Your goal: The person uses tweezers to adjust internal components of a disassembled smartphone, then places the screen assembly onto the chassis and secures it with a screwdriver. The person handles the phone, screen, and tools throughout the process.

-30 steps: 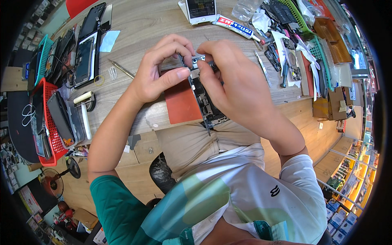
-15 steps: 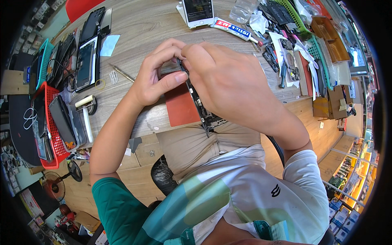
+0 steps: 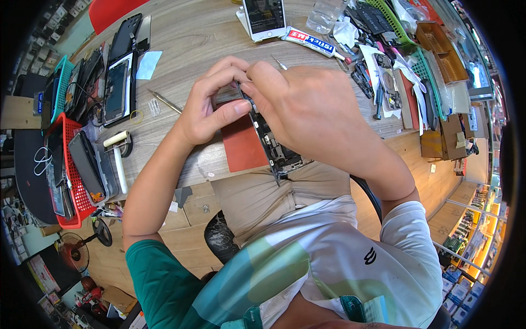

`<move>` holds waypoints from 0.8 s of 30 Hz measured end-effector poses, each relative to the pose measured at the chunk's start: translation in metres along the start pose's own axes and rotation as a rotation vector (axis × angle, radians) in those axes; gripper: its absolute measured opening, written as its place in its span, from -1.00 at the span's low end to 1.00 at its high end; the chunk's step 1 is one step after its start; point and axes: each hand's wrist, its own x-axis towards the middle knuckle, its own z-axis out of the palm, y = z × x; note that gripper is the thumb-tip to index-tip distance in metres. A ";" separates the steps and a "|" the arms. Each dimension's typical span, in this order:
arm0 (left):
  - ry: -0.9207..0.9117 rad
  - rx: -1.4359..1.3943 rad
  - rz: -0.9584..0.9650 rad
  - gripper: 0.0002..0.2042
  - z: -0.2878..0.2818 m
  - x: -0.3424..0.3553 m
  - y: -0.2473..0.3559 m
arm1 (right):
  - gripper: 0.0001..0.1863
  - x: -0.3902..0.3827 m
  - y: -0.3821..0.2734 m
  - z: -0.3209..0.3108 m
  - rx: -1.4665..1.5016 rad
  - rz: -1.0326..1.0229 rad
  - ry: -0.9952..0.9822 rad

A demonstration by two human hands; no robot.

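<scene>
An opened phone with its black inner frame and small metal parts bare is tilted on edge above the table's near side. My left hand pinches its far left edge, thumb in front and fingers curled behind. Over its right side bends my right hand, the fingers curled in against the phone's upper part. The back of that hand hides its fingertips and much of the phone. Beneath lies a reddish-brown mat, partly covered by the phone.
A metal pen-like tool lies left of my hands. Ahead are a propped white phone and a glue tube. Phones and a red basket crowd the left; a screwdriver, parts and a brown tray fill the right.
My right hand has shifted slightly right and down, showing more of the phone's inside. A thin pointed tool beyond the hands shows more clearly. The left hand stays nearly in place.
</scene>
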 end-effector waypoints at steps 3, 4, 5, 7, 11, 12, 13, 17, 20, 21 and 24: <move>0.032 -0.003 0.011 -0.54 0.002 0.000 -0.001 | -0.82 0.001 0.002 0.002 0.023 -0.038 0.063; 0.026 -0.009 -0.001 -0.54 0.002 0.000 0.001 | -0.82 0.001 0.004 0.010 0.057 -0.082 0.166; 0.021 -0.015 -0.013 -0.54 0.002 0.001 0.003 | -0.82 0.002 0.005 0.011 0.074 -0.094 0.202; 0.019 -0.012 -0.023 -0.53 0.002 0.001 0.004 | -0.82 0.001 0.004 0.010 0.091 -0.090 0.207; 0.031 0.004 -0.005 -0.53 0.003 -0.001 0.001 | -0.83 -0.002 0.002 -0.002 0.010 0.027 -0.065; 0.033 0.002 0.003 -0.53 0.003 0.000 0.001 | -0.82 -0.002 0.002 -0.001 0.027 0.003 -0.012; 0.032 -0.003 -0.007 -0.53 0.003 0.000 0.002 | -0.81 -0.002 0.003 0.001 0.045 -0.021 0.041; 0.024 -0.015 -0.034 -0.53 0.003 0.000 0.005 | -0.80 -0.002 0.004 0.004 0.109 -0.086 0.166; 0.025 -0.009 -0.039 -0.54 0.003 0.000 0.006 | -0.79 -0.003 0.004 0.003 0.087 -0.048 0.100; 0.026 -0.005 -0.041 -0.54 0.003 0.000 0.006 | -0.79 -0.003 0.005 0.001 0.068 -0.032 0.054; 0.029 0.003 -0.026 -0.53 0.003 0.000 0.005 | -0.79 -0.003 0.004 -0.002 0.047 -0.017 0.001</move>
